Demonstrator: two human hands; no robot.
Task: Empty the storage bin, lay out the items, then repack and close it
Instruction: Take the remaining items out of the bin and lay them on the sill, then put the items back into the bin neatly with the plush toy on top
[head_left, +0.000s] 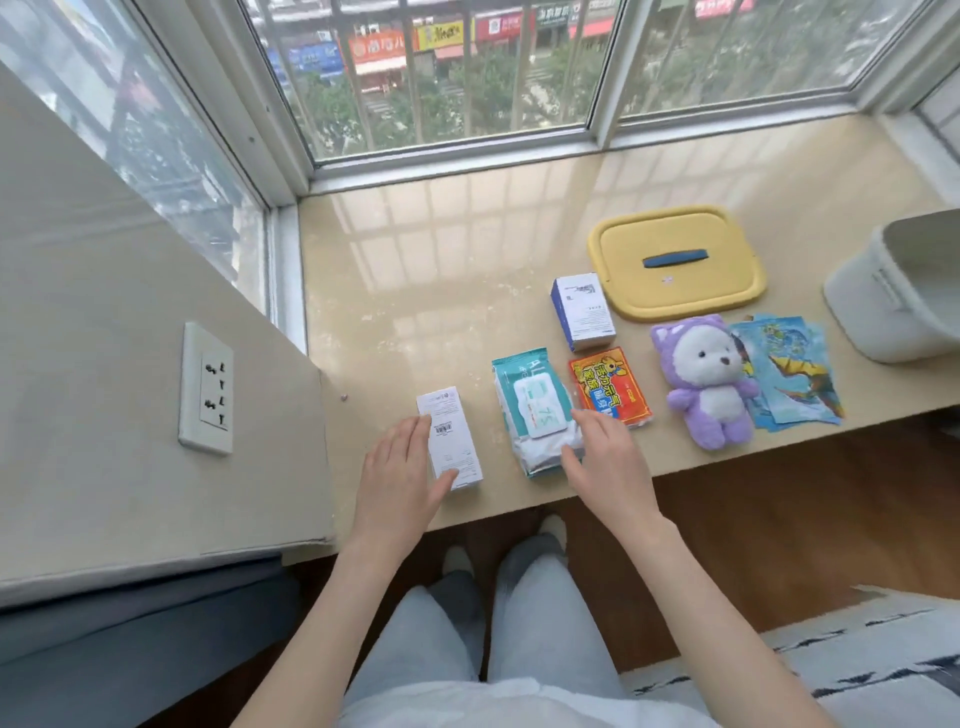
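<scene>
Yellow lid (675, 262) is lying off the three-o'clock bin (883, 312); flat-fingered left hand (400, 478) and right hand (608, 462) are touching laid-out box (452, 431), wipes (535, 410); repacking pending.

Hands: left hand (400, 467) and right hand (608, 457), both bare and uncovered, at the centre of the frame.
Forearms (332, 597): bare along all the length that shows, from the wrists to the bottom edge, one lower left of centre, one lower right.
Top (493, 706): white, plain cloth, seen as a strip across the bottom centre, between the forearms.
Trousers (540, 623): pale grey-blue, soft fabric with loose folds; two legs side by side at lower centre, a dark gap between them.
Footwear (553, 526): pale off-white, rounded toes, showing just above the trouser hems; socks or slippers, cannot tell which.
</scene>
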